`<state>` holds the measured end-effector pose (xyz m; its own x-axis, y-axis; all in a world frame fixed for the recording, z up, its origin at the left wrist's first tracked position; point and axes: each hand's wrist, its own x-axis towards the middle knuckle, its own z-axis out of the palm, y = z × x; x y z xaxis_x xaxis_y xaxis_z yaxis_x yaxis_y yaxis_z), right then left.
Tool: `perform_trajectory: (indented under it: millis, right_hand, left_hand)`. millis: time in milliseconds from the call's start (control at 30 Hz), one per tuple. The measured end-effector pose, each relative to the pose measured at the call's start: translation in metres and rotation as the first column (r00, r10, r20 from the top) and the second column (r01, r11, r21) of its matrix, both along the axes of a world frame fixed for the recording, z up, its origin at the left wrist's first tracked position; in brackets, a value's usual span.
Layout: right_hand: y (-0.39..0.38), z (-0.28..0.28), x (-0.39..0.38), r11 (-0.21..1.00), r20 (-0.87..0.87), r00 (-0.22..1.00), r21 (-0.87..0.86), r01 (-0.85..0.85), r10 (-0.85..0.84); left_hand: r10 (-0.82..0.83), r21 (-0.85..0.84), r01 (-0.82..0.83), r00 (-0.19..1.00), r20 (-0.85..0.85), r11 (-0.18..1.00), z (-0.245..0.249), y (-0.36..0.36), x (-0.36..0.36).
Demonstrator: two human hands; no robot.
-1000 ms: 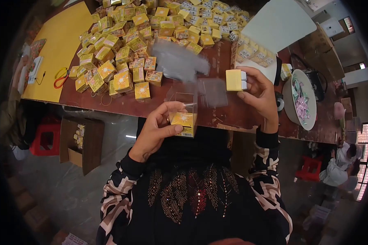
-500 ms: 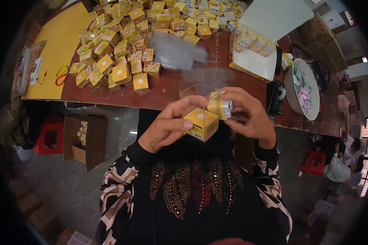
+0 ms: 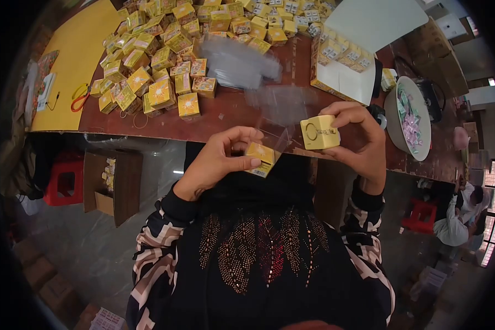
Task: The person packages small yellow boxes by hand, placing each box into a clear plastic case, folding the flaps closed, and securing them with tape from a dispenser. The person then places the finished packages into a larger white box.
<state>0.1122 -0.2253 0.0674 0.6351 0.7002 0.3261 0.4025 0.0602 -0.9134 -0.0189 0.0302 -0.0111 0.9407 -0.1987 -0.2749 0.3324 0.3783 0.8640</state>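
My left hand point(image 3: 215, 164) is closed around a small yellow printed cardboard box point(image 3: 260, 158), with the thumb on its front. A clear plastic piece point(image 3: 281, 139) sticks up beside this box, apparently pinched in the same fingers. Apart from it, to the right, my right hand point(image 3: 363, 140) grips a pale yellow cube point(image 3: 317, 133) between thumb and fingers. The cube's near face carries a dark ring mark and some small lettering; its far side is hidden by the fingers. Beyond both hands, clear plastic bags point(image 3: 239, 63) lie on the dark red table point(image 3: 220, 124).
A heap of yellow boxes point(image 3: 162, 93) covers the table's back left. At back right stands an open display carton point(image 3: 352, 82) with yellow cubes inside. A white basin point(image 3: 393, 118) of wrapped pieces sits farther right. Red-handled scissors point(image 3: 80, 99) lie on yellow sheeting. A cardboard box point(image 3: 124, 187) stands below left.
My right hand has moved right and up with the yellow cube, away from the box, and the cube has turned to show its marked face. My left hand has shifted slightly left with its box.
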Motion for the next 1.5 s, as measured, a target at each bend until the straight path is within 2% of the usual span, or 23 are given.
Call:
perform_trajectory:
  millis: [133, 200, 233, 300, 500, 533, 600, 633, 700, 733, 800, 867, 933, 1000, 1067, 1133, 1200, 1300, 1333, 1400, 1500]
  right_hand:
    - [0.008, 0.007, 0.005, 0.991, -0.085, 0.989, 0.069, -0.113, 0.119]
    - [0.014, 0.010, 0.009, 0.979, 0.025, 0.978, -0.006, -0.205, 0.206]
    - [0.016, 0.012, 0.012, 0.978, 0.022, 0.978, -0.007, -0.208, 0.208]
    - [0.019, 0.016, 0.019, 0.947, 0.219, 0.926, -0.172, -0.273, 0.307]
    - [0.026, 0.016, 0.024, 0.895, 0.213, 0.887, -0.280, -0.346, 0.410]
    - [0.027, 0.015, 0.021, 0.895, 0.211, 0.887, -0.280, -0.347, 0.410]
    - [0.030, 0.013, 0.009, 0.970, 0.301, 0.943, -0.230, -0.075, 0.144]
    - [0.029, 0.008, 0.004, 0.970, 0.299, 0.943, -0.230, -0.079, 0.148]
    - [0.023, -0.013, -0.007, 0.997, 0.069, 0.995, -0.032, 0.068, -0.065]
    - [0.021, -0.024, -0.017, 0.997, 0.065, 0.996, -0.034, 0.064, -0.062]
    - [0.024, -0.046, -0.041, 0.998, -0.223, 0.975, -0.056, 0.014, -0.026]
    - [0.036, -0.063, -0.064, 0.999, -0.241, 0.970, 0.006, 0.045, -0.042]
    - [0.039, -0.074, -0.082, 0.983, -0.375, 0.917, 0.062, 0.173, -0.138]
    - [0.036, -0.083, -0.090, 0.983, -0.396, 0.906, 0.041, 0.182, -0.151]
    - [0.033, -0.093, -0.097, 0.983, -0.420, 0.894, 0.021, 0.185, -0.159]
    - [0.029, -0.102, -0.098, 0.996, -0.333, 0.939, -0.039, 0.078, -0.086]
    - [0.030, -0.105, -0.102, 0.997, -0.363, 0.929, -0.033, 0.070, -0.077]
    - [0.034, -0.104, -0.106, 0.996, -0.395, 0.916, 0.024, 0.085, -0.069]
    - [0.036, -0.104, -0.107, 0.991, -0.403, 0.912, 0.074, 0.109, -0.071]
    - [0.039, -0.105, -0.105, 0.983, -0.376, 0.924, 0.129, 0.130, -0.073]
    - [0.038, -0.109, -0.105, 0.969, -0.375, 0.925, 0.199, 0.149, -0.065]
  left_hand:
    - [-0.117, -0.001, 0.117, 0.993, 0.016, 0.993, 0.001, -0.005, -0.002]
    - [-0.176, -0.062, 0.180, 0.982, 0.064, 0.982, 0.005, -0.006, -0.002]
    - [-0.173, -0.064, 0.177, 0.983, 0.062, 0.982, 0.006, -0.005, -0.002]
    - [-0.181, -0.116, 0.197, 0.974, 0.134, 0.973, 0.007, -0.004, -0.002]
    - [-0.151, -0.145, 0.169, 0.980, 0.126, 0.975, 0.000, -0.008, -0.004]
    - [-0.151, -0.146, 0.168, 0.981, 0.124, 0.975, 0.002, -0.010, -0.005]
    - [0.049, -0.108, -0.022, 0.967, 0.248, 0.994, 0.007, -0.017, -0.005]
    - [0.052, -0.108, -0.026, 0.968, 0.246, 0.994, 0.007, -0.019, -0.007]
    - [0.158, -0.094, -0.139, 0.957, 0.245, 0.986, 0.008, -0.022, -0.013]
    - [0.162, -0.094, -0.143, 0.957, 0.240, 0.985, 0.009, -0.024, -0.015]
    - [0.209, -0.092, -0.192, 0.949, 0.235, 0.977, 0.010, -0.027, -0.019]
    - [0.190, -0.087, -0.175, 0.958, 0.216, 0.981, 0.009, -0.030, -0.022]
    - [0.168, -0.084, -0.154, 0.967, 0.193, 0.984, 0.006, -0.032, -0.027]
    - [0.057, 0.037, -0.063, 0.985, 0.161, 0.997, 0.003, -0.027, -0.032]
    - [0.037, 0.040, -0.042, 0.993, 0.113, 0.998, -0.004, -0.023, -0.039]
    - [0.024, 0.040, -0.027, 0.998, 0.063, 0.999, -0.012, -0.023, -0.044]
    - [0.092, 0.126, -0.119, 0.975, 0.202, 0.985, -0.017, -0.024, -0.046]
    - [0.125, 0.143, -0.161, 0.964, 0.233, 0.977, -0.009, -0.024, -0.044]
    - [0.124, 0.144, -0.160, 0.965, 0.230, 0.977, -0.012, -0.025, -0.043]
    - [0.181, -0.048, -0.175, 0.964, 0.196, 0.983, -0.020, -0.026, -0.042]
    - [0.191, -0.063, -0.184, 0.973, 0.132, 0.981, -0.015, -0.026, -0.041]
